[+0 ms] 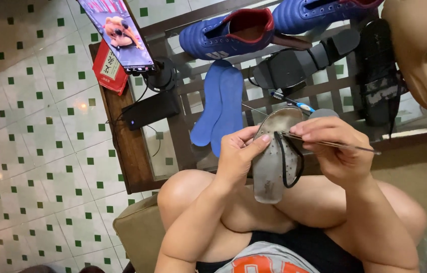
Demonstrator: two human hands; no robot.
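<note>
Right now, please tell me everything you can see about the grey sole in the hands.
The sole is a flat, worn grey sandal sole, dotted with small holes and looking grimy. A thin black strap loops from it. It is held above the knees, toe end up, tilted towards the table. The left hand grips its left edge; the right hand holds a long thin needle against its upper part.

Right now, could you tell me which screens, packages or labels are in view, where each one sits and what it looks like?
Phone: propped on a black stand at the table's left end, a lit rectangular screen showing colourful moving pictures.
Red box: under the phone at the table's edge, flat and red, with a pale printed label.
Black pack: right of the box, flat, dark and rectangular, cable attached.
</note>
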